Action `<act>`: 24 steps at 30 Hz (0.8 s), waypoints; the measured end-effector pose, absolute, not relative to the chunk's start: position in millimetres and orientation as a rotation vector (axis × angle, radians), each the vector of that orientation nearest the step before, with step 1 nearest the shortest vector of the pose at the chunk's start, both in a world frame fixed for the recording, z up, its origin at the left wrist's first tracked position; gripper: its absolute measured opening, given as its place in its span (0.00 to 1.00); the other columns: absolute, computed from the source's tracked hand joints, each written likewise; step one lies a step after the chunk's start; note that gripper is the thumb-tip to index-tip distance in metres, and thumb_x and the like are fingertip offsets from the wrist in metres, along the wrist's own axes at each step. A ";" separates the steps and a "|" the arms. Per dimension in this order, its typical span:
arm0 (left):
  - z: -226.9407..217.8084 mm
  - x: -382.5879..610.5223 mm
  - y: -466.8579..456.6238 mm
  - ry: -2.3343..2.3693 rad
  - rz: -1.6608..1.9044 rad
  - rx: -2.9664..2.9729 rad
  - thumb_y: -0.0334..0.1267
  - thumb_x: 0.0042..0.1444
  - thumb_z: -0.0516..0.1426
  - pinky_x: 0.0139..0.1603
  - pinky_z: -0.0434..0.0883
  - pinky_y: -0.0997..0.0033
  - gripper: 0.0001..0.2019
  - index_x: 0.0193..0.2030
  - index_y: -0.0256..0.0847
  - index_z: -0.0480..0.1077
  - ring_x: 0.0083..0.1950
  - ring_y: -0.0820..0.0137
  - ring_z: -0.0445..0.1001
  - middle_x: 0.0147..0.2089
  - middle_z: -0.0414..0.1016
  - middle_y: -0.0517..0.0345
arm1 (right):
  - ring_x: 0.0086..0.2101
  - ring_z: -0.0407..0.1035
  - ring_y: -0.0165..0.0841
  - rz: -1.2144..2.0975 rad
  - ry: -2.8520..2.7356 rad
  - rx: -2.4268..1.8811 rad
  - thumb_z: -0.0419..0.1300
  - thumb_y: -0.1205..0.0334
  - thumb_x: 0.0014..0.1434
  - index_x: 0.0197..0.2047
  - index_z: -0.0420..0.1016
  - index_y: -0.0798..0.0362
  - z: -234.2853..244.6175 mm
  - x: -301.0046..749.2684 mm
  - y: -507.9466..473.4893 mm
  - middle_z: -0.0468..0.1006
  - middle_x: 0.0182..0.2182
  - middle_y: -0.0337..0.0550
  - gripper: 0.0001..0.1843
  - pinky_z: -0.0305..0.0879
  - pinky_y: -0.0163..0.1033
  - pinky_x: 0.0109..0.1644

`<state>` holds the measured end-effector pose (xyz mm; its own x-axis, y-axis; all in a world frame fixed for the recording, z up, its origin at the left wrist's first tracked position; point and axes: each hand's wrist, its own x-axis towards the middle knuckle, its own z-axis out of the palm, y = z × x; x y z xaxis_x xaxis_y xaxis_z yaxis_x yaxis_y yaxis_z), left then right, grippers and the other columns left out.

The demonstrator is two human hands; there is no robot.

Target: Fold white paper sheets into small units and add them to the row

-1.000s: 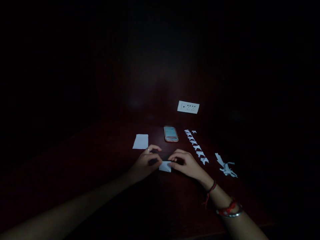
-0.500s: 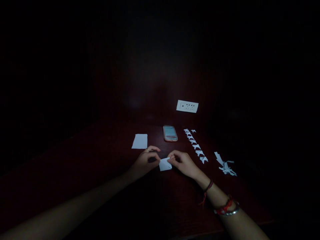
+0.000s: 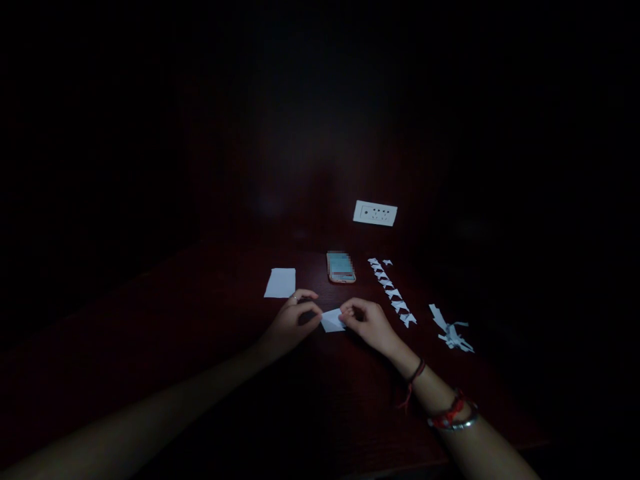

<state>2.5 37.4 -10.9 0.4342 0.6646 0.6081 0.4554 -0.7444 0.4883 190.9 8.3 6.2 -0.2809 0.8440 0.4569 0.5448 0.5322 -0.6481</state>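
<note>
Between my two hands is a small folded piece of white paper (image 3: 333,321), with a crease line across it. My left hand (image 3: 294,325) pinches its left corner between thumb and index finger, the other fingers stretched out beyond. On the opposite side, the thumb and curled fingers of my right hand (image 3: 367,325) grip the right edge and cover part of it. Just past my left hand lies a stack or sheet of white paper (image 3: 281,283), flat on the dark red table (image 3: 200,313).
A phone (image 3: 341,267) lies beyond my hands. Several small folded paper shapes (image 3: 391,293) form a slanting row to the right. Farther right is a loose heap of paper strips (image 3: 453,337). A white socket plate (image 3: 375,213) sits on the back panel.
The folded paper has shifted slightly up and to the right and turned a little in my fingers. My right hand has moved slightly right; both hands keep their pinch.
</note>
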 end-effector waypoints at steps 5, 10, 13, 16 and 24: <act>-5.7 4.8 27.6 0.989 1.253 2.647 0.31 0.51 0.51 0.46 0.61 0.64 0.06 0.35 0.41 0.67 0.52 0.64 0.55 0.50 0.54 0.55 | 0.27 0.62 0.27 0.266 -2.079 -1.054 0.52 0.67 0.52 0.30 0.69 0.56 15.3 187.8 -0.1 0.69 0.25 0.39 0.06 0.57 0.31 0.32; 1.6 7.1 20.5 0.937 1.339 2.675 0.30 0.51 0.51 0.47 0.60 0.64 0.05 0.31 0.40 0.67 0.52 0.64 0.55 0.51 0.54 0.55 | 0.30 0.62 0.27 0.181 -2.150 -0.993 0.50 0.67 0.54 0.33 0.69 0.54 20.4 183.8 -8.0 0.69 0.28 0.40 0.07 0.57 0.32 0.36; 2.8 6.9 18.9 0.910 1.376 2.678 0.30 0.51 0.52 0.47 0.60 0.64 0.04 0.29 0.40 0.67 0.53 0.63 0.53 0.51 0.53 0.55 | 0.30 0.62 0.27 0.173 -2.151 -0.979 0.50 0.66 0.54 0.32 0.68 0.54 21.9 182.5 -10.3 0.68 0.27 0.40 0.06 0.57 0.32 0.36; 1.8 6.3 18.9 0.884 1.373 2.683 0.29 0.50 0.52 0.47 0.60 0.63 0.05 0.29 0.40 0.67 0.54 0.63 0.52 0.52 0.53 0.56 | 0.30 0.61 0.27 0.198 -2.160 -0.963 0.50 0.66 0.54 0.31 0.68 0.55 24.0 182.0 -11.5 0.67 0.28 0.40 0.06 0.56 0.32 0.34; 2.8 7.2 15.9 0.876 1.289 2.662 0.30 0.51 0.51 0.50 0.58 0.62 0.05 0.31 0.41 0.66 0.54 0.63 0.52 0.51 0.53 0.57 | 0.31 0.59 0.29 0.133 -2.224 -0.973 0.51 0.67 0.53 0.30 0.66 0.54 24.2 180.9 -11.5 0.65 0.27 0.39 0.04 0.54 0.34 0.37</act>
<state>7.2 15.9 2.8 0.4897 0.5138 0.7045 0.4660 -0.8371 0.2866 180.9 -11.5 24.2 -0.4767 0.6793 0.5580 0.6077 0.7133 -0.3492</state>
